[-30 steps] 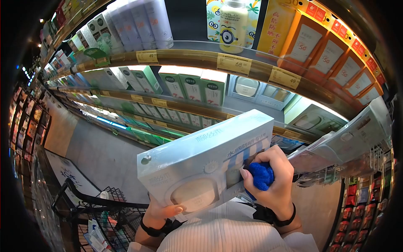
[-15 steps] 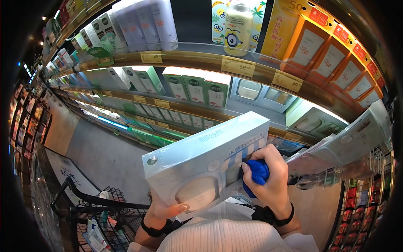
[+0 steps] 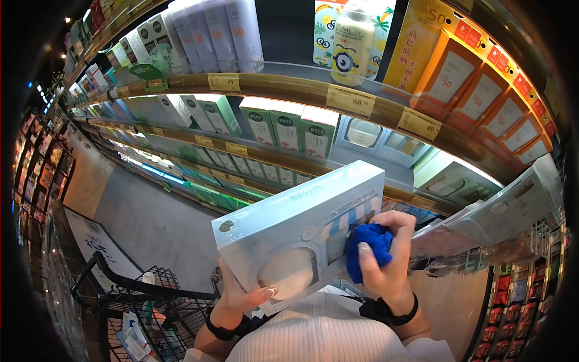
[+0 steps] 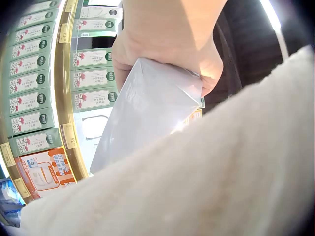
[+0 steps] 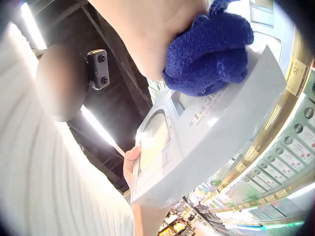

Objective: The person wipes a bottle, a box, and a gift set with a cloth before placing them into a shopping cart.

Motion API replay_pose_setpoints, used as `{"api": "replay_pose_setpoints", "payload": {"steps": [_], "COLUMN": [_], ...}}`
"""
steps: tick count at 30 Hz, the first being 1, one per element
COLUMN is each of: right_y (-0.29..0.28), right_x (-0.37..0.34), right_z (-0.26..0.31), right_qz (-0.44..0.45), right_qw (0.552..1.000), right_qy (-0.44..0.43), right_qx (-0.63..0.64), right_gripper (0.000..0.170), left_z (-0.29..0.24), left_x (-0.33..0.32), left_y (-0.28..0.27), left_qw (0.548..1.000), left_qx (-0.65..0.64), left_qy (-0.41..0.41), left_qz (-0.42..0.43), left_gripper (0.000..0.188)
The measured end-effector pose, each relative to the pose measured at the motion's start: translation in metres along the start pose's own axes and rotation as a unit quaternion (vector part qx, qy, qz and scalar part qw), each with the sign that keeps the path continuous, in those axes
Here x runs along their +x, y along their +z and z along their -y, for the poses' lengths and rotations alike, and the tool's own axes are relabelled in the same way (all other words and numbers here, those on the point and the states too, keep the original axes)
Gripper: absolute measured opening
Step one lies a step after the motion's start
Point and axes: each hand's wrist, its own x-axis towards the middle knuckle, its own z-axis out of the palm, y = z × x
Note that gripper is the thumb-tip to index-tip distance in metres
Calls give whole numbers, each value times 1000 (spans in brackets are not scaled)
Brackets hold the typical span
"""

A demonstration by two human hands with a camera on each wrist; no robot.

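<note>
A pale blue product box (image 3: 301, 199) with clear windows is held tilted in front of the chest. My left hand (image 3: 238, 292) grips its lower left end, the thumb lying across the front near a round window; in the left wrist view that hand (image 4: 167, 44) wraps around the box's end (image 4: 147, 108). My right hand (image 3: 389, 259) bunches a blue cloth (image 3: 369, 248) and holds it against the right part of the box's front. Seen from the right wrist, the cloth (image 5: 211, 54) overlaps the window side of the box (image 5: 211, 142).
Store shelves (image 3: 289, 93) with price tags curve across the front, carrying lilac bottles (image 3: 217, 36), green-white boxes (image 3: 289, 130) and orange packs (image 3: 476, 96). Hanging packets (image 3: 488, 211) stick out at right. A black wire shopping cart (image 3: 151, 301) with goods stands at lower left.
The cloth bunches out more in my right hand and has shifted slightly left along the box front. The box has moved a little right at its left end; the shelves shift slightly in view.
</note>
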Motion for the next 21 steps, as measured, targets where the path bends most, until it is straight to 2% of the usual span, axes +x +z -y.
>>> {"api": "replay_pose_setpoints", "payload": {"steps": [1, 3, 5, 6, 8, 9, 11, 13, 15, 16, 17, 20, 21], "right_y": [-1, -3, -5, -5, -4, -5, -6, -9, -10, -9, -9, -8, -9], "right_x": [0, 4, 8, 8, 7, 5, 1, 6, 9, 11, 11, 6, 6], "right_z": [-2, 0, 0, 2, 7, 10, 15, 12, 3, 4, 5, 12, 11], "right_qz": [-24, -34, -11, -13, 36, 36, 130, 119, 7, 1, 2, 96, 95], "right_qw": [997, 999, 991, 991, 983, 983, 981, 980, 979, 979, 979, 980, 980], "right_qy": [-2, 3, -67, -68, -124, -125, -100, -101, -106, -112, -112, -128, -127], "right_qx": [74, 26, -111, -112, -132, -132, -105, -122, -172, -172, -171, -120, -120], "right_gripper": [40, 35, 32, 32, 31, 31, 33, 33, 35, 35, 35, 33, 33], "left_z": [2, 6, 9, 8, 6, 5, 3, 3, 1, -3, -5, 2, 1], "left_x": [1, 2, 2, 3, 5, 4, 4, 3, 1, 1, 1, 2, 3], "left_y": [1, 2, 2, 3, 4, 3, 2, 2, 3, 5, 5, -1, 2], "left_qw": [1000, 1000, 999, 999, 996, 996, 999, 999, 999, 999, 999, 994, 993], "left_qx": [-15, -30, 18, 18, 39, 39, 8, -3, -14, 7, 28, 75, 75], "left_qy": [5, 8, 47, 47, 66, 67, 47, 47, 47, 47, 47, 76, 75], "left_qz": [0, 2, 14, 16, 40, 40, 22, 11, -3, 0, 4, 40, 41], "left_gripper": [71, 68, 66, 66, 66, 66, 68, 68, 69, 68, 68, 66, 66]}}
